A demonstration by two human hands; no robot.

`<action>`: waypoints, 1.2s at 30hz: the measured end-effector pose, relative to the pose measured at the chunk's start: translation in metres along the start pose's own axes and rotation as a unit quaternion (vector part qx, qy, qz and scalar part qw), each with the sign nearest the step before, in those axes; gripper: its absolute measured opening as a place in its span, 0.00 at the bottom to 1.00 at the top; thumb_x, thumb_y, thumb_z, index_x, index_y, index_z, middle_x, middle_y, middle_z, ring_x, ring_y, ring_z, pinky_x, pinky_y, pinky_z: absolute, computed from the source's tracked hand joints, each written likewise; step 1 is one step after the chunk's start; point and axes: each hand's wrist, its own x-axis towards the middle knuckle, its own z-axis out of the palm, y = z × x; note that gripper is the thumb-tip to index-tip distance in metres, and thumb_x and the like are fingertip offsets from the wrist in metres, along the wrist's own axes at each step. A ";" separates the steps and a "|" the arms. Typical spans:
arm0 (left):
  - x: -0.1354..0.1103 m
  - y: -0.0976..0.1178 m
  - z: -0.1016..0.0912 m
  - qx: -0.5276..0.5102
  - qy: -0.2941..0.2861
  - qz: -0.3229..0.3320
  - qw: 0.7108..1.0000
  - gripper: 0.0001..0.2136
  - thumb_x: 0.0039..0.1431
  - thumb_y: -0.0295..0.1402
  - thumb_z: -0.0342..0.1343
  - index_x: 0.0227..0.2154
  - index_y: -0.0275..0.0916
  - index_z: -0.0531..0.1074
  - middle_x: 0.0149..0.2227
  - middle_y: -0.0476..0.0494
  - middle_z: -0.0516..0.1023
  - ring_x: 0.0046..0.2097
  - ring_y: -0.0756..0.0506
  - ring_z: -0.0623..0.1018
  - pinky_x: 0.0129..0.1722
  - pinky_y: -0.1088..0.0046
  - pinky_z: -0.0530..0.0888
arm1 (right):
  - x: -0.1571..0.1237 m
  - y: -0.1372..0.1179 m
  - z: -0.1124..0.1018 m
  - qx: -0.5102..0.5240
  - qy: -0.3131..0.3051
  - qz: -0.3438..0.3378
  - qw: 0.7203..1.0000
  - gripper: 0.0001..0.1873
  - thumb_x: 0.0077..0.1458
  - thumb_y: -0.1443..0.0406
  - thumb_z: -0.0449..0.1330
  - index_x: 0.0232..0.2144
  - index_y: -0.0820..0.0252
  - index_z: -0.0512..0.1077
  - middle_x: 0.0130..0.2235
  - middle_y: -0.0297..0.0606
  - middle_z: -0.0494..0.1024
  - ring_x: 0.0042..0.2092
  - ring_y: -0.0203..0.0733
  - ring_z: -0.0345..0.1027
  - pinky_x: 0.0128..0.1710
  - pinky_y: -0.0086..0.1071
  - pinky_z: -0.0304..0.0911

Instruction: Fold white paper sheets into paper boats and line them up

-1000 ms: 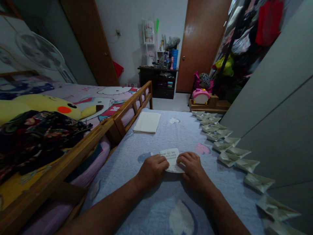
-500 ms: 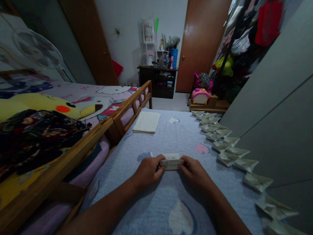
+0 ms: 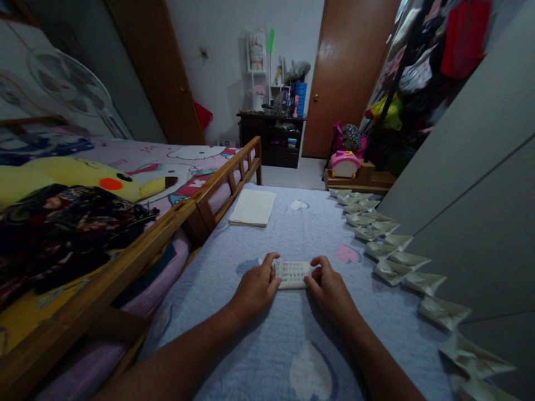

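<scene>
A small folded strip of white printed paper point(image 3: 292, 275) lies flat on the pale blue quilt point(image 3: 200, 317) in front of me. My left hand point(image 3: 256, 288) is at its left end, with the fingers spread and near or touching the edge. My right hand point(image 3: 330, 292) rests at its right end in the same way. Neither hand visibly grips the strip. A stack of blank white paper point(image 3: 252, 207) lies farther up the quilt.
Several folded paper pieces point(image 3: 387, 256) line the quilt's right edge beside a grey wardrobe point(image 3: 472, 178). A wooden bed rail point(image 3: 167, 228) runs along the left, with a yellow Pikachu plush point(image 3: 71, 178) and dark floral cloth point(image 3: 62, 234) beyond it.
The paper has gone from a wider sheet under both hands to a narrow folded strip lying flat. My hands have moved apart and let go of its ends.
</scene>
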 end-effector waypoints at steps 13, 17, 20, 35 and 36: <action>0.000 0.001 0.003 0.080 0.016 -0.004 0.997 0.12 0.60 0.25 0.52 0.47 0.40 0.67 0.31 0.48 0.79 0.32 0.45 0.78 0.32 0.72 0.67 | -0.001 -0.003 0.002 -0.062 -0.008 -0.015 0.998 0.03 0.55 0.66 0.53 0.32 0.55 0.66 0.28 0.34 0.75 0.29 0.41 0.68 0.31 0.31 0.57; -0.003 0.001 0.003 0.130 0.016 0.024 0.991 0.08 0.62 0.27 0.53 0.42 0.40 0.72 0.37 0.43 0.80 0.39 0.42 0.79 0.37 0.69 0.70 | 0.000 0.000 0.006 -0.080 0.005 -0.013 0.997 0.03 0.56 0.67 0.54 0.32 0.55 0.67 0.28 0.34 0.76 0.30 0.42 0.68 0.31 0.31 0.57; -0.005 0.001 0.004 0.172 0.002 0.051 0.984 0.09 0.65 0.27 0.50 0.42 0.40 0.74 0.38 0.42 0.78 0.40 0.42 0.78 0.38 0.69 0.71 | 0.000 0.000 0.008 -0.088 0.008 -0.011 0.996 0.03 0.56 0.67 0.54 0.32 0.55 0.67 0.28 0.34 0.76 0.29 0.42 0.69 0.31 0.31 0.56; -0.023 0.012 0.016 0.360 -0.042 0.106 0.926 0.20 0.61 0.19 0.50 0.56 0.31 0.67 0.47 0.35 0.76 0.46 0.39 0.75 0.41 0.64 0.73 | 0.001 -0.004 0.006 -0.109 -0.013 0.009 0.994 0.04 0.57 0.67 0.53 0.33 0.56 0.67 0.29 0.36 0.75 0.31 0.42 0.68 0.32 0.31 0.55; -0.026 0.013 0.017 0.363 -0.041 0.108 0.924 0.21 0.61 0.20 0.50 0.57 0.31 0.66 0.48 0.35 0.76 0.46 0.39 0.74 0.41 0.64 0.73 | 0.001 -0.004 0.006 -0.110 -0.013 0.012 0.994 0.04 0.56 0.67 0.53 0.33 0.57 0.67 0.29 0.35 0.75 0.31 0.41 0.68 0.32 0.31 0.55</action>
